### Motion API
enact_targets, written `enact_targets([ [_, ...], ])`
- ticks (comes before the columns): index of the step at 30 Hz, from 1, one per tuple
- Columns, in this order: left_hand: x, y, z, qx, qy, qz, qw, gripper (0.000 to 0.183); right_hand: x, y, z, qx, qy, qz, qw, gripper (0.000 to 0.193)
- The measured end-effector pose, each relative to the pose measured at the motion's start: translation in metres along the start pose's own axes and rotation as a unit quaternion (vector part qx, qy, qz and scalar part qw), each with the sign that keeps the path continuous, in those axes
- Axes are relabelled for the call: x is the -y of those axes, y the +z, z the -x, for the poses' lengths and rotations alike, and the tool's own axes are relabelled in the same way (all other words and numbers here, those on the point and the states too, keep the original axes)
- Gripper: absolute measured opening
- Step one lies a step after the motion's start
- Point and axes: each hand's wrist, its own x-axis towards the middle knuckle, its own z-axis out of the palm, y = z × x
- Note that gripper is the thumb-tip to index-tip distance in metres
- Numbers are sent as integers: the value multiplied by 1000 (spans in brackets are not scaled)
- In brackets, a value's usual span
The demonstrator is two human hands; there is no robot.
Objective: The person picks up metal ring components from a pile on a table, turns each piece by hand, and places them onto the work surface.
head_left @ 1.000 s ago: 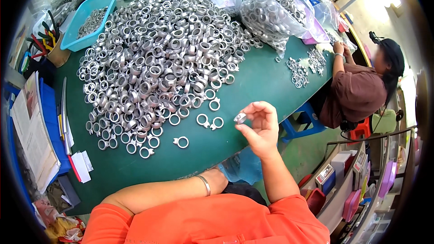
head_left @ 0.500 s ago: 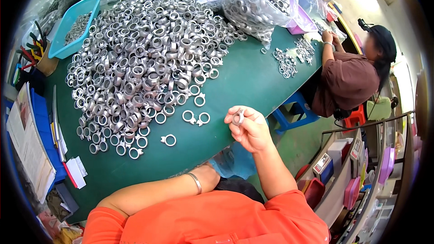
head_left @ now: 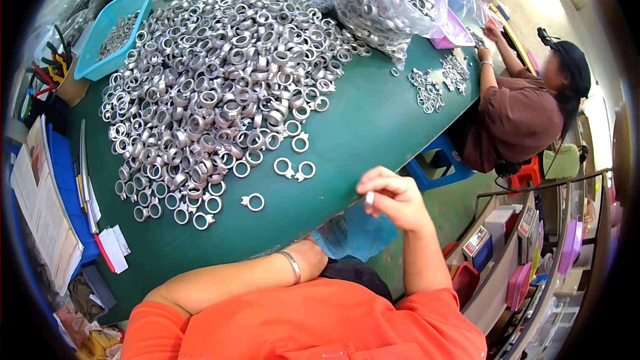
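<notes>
Grey metal ring [head_left: 369, 198] is pinched between thumb and fingers of the right hand [head_left: 395, 201], near a blue plastic bag [head_left: 357, 235] by the table [head_left: 363, 123] edge. Left hand [head_left: 309, 257] is tucked beside it, grip can't be told. Finished count can't be seen; a massive ring pile [head_left: 207, 87] seemingly remains to be handled.

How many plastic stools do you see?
2: a blue plastic stool near the edge of the green table, and a red plastic stool by the back of the person in the brown shirt. More may be hidden.
</notes>
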Motion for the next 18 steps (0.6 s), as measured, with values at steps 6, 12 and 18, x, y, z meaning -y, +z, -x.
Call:
enact_targets([
  [6, 0, 4, -3, -63, 5, 16, 998, 24, 2, -21, 17, 131, 23, 328, 935, 18],
  [12, 1, 18, -14, -116, 9, -33, 993, 19, 28, 16, 4, 110, 17, 420, 901, 15],
  [18, -12, 13, -1, -142, -30, -7, 989, 21, 46, 124, -51, 189, -231, 354, 886, 21],
])
